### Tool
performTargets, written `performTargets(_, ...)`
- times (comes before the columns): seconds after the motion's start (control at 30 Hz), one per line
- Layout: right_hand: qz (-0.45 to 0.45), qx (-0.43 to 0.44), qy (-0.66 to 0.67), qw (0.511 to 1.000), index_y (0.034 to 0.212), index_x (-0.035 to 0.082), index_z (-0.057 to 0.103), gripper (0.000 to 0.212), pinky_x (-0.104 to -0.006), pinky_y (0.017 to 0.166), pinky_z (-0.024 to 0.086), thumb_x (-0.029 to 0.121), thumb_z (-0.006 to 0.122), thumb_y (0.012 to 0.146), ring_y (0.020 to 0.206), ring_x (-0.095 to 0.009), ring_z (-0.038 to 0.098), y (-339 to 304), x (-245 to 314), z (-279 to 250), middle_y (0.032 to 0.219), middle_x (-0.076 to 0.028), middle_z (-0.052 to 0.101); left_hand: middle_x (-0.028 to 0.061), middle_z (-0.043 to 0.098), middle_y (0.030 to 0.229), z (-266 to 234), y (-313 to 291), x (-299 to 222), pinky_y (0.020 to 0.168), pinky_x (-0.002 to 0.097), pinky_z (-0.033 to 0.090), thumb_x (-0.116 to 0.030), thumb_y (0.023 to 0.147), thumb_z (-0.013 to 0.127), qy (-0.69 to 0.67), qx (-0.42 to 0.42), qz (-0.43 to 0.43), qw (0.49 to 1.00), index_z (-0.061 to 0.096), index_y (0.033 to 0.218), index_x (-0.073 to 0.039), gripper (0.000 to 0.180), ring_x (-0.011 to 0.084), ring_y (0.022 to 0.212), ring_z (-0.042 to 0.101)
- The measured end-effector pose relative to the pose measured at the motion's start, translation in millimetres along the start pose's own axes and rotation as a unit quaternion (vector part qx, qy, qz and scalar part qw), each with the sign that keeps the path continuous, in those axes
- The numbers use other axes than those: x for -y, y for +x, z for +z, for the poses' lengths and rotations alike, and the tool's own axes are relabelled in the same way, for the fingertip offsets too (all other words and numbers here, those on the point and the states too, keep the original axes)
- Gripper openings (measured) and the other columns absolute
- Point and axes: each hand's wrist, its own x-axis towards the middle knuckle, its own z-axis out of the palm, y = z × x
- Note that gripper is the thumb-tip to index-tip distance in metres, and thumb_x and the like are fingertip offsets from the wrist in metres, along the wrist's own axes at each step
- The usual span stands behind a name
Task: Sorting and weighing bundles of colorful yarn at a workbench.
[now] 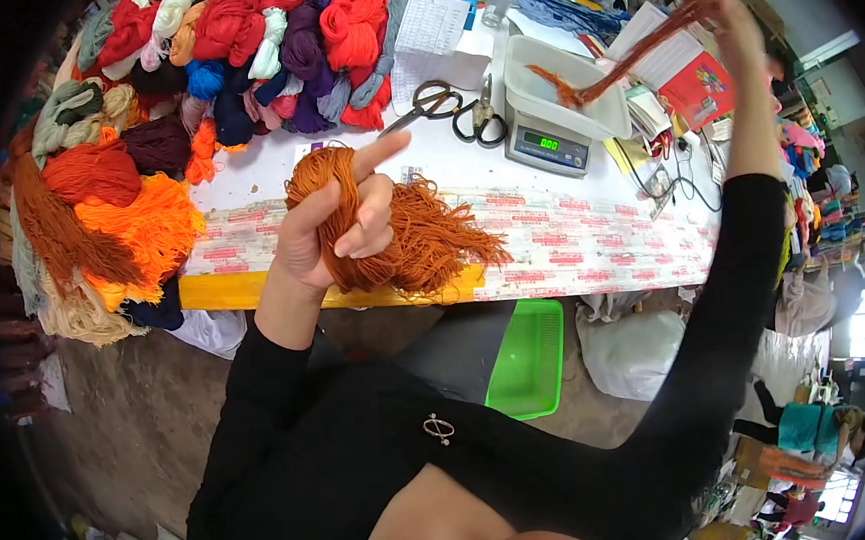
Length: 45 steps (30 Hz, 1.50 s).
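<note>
The person wears a black long-sleeved top of smooth, close-fitting fabric that fills the lower middle of the frame, with a neckline opening at the bottom edge. Both sleeves are the same plain black and run down to the wrists, one ending near the centre left of the frame just below the bare left hand (pixel 334 227), the other stretching up the right side and ending below the bare right hand (pixel 736 23) in the upper right. A small silver-coloured metal brooch (pixel 438 428), shaped like a loop crossed by a pin, sits on the chest at lower centre.
</note>
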Motion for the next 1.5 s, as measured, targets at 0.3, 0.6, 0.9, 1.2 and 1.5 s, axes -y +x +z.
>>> performTargets(0.3, 0.113, 0.067, -0.435, 0.891, 0.096, 0.011, 0.061, 0.022, -0.0391, 0.069, 0.047, 0.029, 0.054, 0.085, 0.085, -0.032, 0.059, -226, -95, 189, 0.095, -0.012, 0.062, 0.0073, 0.053, 0.079, -8, -1, 18, 0.063, 0.0241, 0.041, -0.026, 0.096, 0.038, 0.147, -0.067, 0.005, 0.987, 0.055, 0.097, 0.002, 0.033, 0.0119, 0.065, 0.049)
performTargets(0.6, 0.088, 0.056, 0.079, 0.991, 0.095, 0.0, 0.06, 0.012, -0.0259, 0.058, 0.048, 0.001, 0.054, 0.084, 0.063, -0.015, 0.062, -323, 86, 286, 0.087, -0.008, 0.06, 0.0098, 0.054, 0.114, -1, 20, 57, 0.091, 0.0309, 0.038, -0.024, 0.095, 0.041, 0.465, -0.109, -0.006, 0.878, 0.062, 0.093, 0.0, 0.033, 0.0177, 0.103, 0.051)
performTargets(0.9, 0.07, 0.024, 0.195, 0.978, 0.083, -0.001, 0.057, 0.003, -0.0245, 0.054, 0.044, 0.002, 0.059, 0.082, 0.059, -0.012, 0.056, -332, 126, 328, 0.077, -0.007, 0.055, 0.0066, 0.053, 0.114, 5, 18, 70, 0.087, 0.0271, 0.041, -0.028, 0.096, 0.039, 0.421, -0.109, -0.024, 0.9, 0.058, 0.107, 0.002, 0.037, 0.0142, 0.1, 0.052)
performTargets(1.2, 0.089, 0.024, 0.286, 0.954, 0.083, 0.0, 0.053, 0.01, -0.0223, 0.055, 0.043, 0.008, 0.052, 0.089, 0.061, -0.012, 0.057, -342, 126, 322, 0.076, -0.006, 0.055, 0.0089, 0.054, 0.11, 6, 12, 66, 0.083, 0.0291, 0.043, -0.03, 0.096, 0.038, 0.268, -0.139, -0.061, 0.951, 0.058, 0.101, 0.004, 0.04, 0.0146, 0.095, 0.054)
performTargets(1.5, 0.221, 0.017, 0.262, 0.939, 0.097, -0.002, 0.056, 0.029, -0.0222, 0.054, 0.046, 0.025, 0.046, 0.094, 0.061, -0.015, 0.062, -310, 75, 300, 0.092, -0.011, 0.063, 0.0118, 0.058, 0.096, -9, 2, 52, 0.076, 0.0275, 0.045, -0.031, 0.097, 0.034, 0.185, -0.084, -0.002, 0.979, 0.053, 0.107, 0.004, 0.041, 0.0132, 0.08, 0.057)
